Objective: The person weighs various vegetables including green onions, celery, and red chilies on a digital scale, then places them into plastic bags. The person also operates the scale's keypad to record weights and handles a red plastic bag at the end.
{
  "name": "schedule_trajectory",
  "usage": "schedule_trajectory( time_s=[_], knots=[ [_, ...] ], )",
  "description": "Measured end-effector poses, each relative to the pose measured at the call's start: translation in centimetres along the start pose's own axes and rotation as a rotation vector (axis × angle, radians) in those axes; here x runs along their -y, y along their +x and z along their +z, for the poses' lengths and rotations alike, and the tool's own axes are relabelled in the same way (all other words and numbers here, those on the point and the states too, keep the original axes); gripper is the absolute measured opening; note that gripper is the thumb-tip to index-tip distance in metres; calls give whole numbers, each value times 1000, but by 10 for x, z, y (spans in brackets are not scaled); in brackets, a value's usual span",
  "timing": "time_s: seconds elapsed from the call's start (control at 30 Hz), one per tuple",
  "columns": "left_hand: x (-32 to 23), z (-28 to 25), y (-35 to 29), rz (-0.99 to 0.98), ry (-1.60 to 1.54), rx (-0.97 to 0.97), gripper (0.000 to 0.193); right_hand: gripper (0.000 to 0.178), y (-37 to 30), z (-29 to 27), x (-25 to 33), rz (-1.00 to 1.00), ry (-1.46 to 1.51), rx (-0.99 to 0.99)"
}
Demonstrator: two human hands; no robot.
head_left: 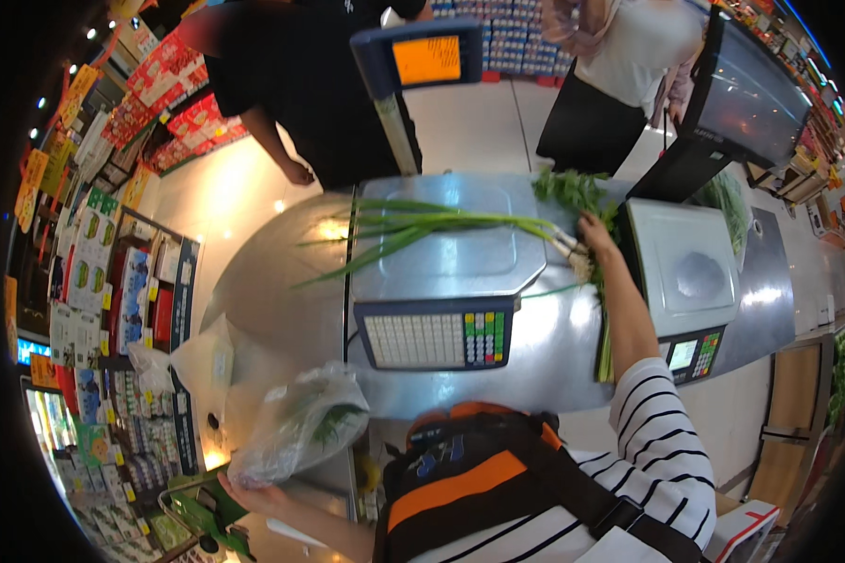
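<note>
A bunch of spring onions (460, 220) lies across the steel pan of the near scale (441, 272), root ends to the right. Beside the roots is a bunch of leafy celery (573, 190), its stalks running toward me along the counter. My right hand (593, 233) is closed on the celery where leaves meet stalks, close to the onion roots; its fingers are partly hidden. At the lower left, my left hand (252, 495) grips a clear plastic bag (296, 427) with some greens inside, off the counter's near edge.
A second scale (685, 267) with a dark screen (756, 89) stands on the right of the steel counter (282, 281). A display post (418, 58) rises at the far edge. Two people stand beyond. Stocked shelves (127, 300) line the left; another plastic bag (207, 361) hangs nearby.
</note>
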State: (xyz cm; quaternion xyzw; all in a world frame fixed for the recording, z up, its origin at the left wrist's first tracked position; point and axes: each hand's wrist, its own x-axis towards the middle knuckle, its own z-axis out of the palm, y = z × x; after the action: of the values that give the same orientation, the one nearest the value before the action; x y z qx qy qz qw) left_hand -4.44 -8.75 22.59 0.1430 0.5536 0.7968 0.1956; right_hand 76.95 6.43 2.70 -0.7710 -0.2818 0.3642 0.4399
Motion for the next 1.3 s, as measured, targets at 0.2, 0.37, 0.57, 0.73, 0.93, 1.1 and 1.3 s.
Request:
schedule_trajectory(
  time_s=[0.2, 0.37, 0.57, 0.73, 0.93, 1.1, 1.3],
  knots=[
    [0, 9, -6, -67, -119, 32, 46, 27, -190, 32, 118, -525, -51, -423],
    [2, 37, -3, -188, -206, -7, 36, 37, -307, 125, 45, -337, 102, -240],
    [18, 47, 44, -310, -367, 325, 37, 113, -334, 192, -20, -84, -41, -92],
    [27, 71, 57, -358, -343, 274, 34, 117, -339, 206, 5, -52, -18, -148],
    [34, 95, 62, -419, -325, 401, 36, 116, -336, 217, 4, -2, -73, -258],
    [38, 108, 61, -414, -255, 386, 41, 109, -337, 216, 13, 23, -83, -276],
    [31, 124, 43, -388, -168, 302, 43, 109, -344, 208, 25, 36, -226, -239]
  ],
)
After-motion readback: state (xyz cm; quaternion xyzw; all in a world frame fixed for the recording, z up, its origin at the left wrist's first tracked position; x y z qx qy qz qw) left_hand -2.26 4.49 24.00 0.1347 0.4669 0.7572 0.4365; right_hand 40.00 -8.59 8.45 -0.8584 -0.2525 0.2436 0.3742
